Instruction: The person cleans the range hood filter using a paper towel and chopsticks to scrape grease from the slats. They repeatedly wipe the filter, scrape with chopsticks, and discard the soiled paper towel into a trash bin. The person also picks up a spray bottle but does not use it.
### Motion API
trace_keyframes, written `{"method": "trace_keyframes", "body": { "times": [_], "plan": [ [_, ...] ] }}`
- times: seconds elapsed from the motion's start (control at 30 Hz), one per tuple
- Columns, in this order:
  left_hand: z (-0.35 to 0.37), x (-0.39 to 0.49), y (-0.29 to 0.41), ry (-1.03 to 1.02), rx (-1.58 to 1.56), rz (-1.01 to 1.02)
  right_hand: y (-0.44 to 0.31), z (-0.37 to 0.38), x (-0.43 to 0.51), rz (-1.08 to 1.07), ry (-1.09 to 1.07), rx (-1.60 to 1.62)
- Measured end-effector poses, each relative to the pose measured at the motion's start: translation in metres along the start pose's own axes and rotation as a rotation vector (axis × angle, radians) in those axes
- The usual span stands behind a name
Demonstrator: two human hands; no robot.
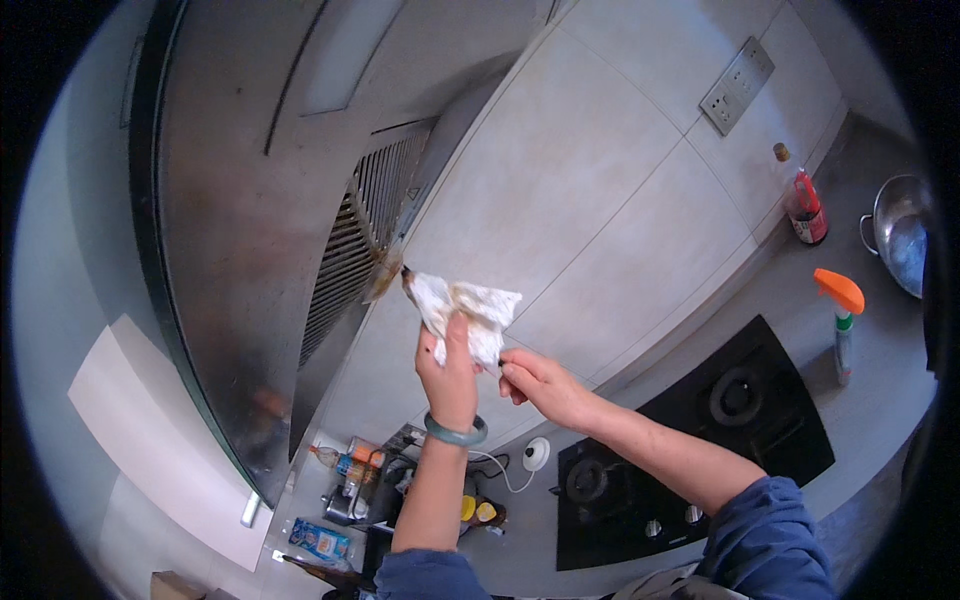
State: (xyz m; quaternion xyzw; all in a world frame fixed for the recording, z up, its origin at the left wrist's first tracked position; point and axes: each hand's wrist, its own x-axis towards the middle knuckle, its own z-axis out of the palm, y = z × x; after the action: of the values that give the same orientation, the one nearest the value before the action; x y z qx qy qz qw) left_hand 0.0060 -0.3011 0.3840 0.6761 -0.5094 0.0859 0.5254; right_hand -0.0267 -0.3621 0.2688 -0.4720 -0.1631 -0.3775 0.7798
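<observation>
My left hand [450,367], with a bangle [455,432] at its wrist, grips a crumpled white paper towel or cloth [465,319] stained brown in places. A dark tip [406,273] sticks out at the cloth's upper left corner, close to the greasy lower corner of the range hood's slatted filter [352,225]. My right hand [536,384] is just right of the cloth, fingers curled around a small dark end [502,363] of something. Whether both dark ends belong to one tool inside the cloth cannot be seen.
The metal range hood [232,225] fills the upper left. Below are a black gas hob [690,450], an orange-headed spray bottle [841,322], a red-labelled bottle [806,210] and a metal pan [896,232]. Bottles and packets [322,540] crowd the counter at lower left.
</observation>
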Motion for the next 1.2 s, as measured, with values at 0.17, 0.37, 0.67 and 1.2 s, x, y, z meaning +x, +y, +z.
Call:
{"method": "trace_keyframes", "body": {
  "times": [0.17, 0.37, 0.67, 1.2],
  "plan": [
    [-0.002, -0.032, -0.007, -0.053, 0.131, 0.103, 0.028, -0.013, -0.019, -0.128, -0.017, -0.047],
    [-0.009, -0.057, -0.003, -0.106, 0.195, 0.231, 0.034, -0.008, -0.042, -0.022, -0.047, 0.112],
    [-0.007, -0.071, 0.017, -0.113, 0.153, 0.163, 0.022, 0.009, -0.059, 0.074, -0.177, 0.368],
    [-0.008, 0.023, 0.054, 0.0, -0.242, 0.05, -0.066, 0.036, -0.023, -0.077, 0.029, 0.036]
  ]
}}
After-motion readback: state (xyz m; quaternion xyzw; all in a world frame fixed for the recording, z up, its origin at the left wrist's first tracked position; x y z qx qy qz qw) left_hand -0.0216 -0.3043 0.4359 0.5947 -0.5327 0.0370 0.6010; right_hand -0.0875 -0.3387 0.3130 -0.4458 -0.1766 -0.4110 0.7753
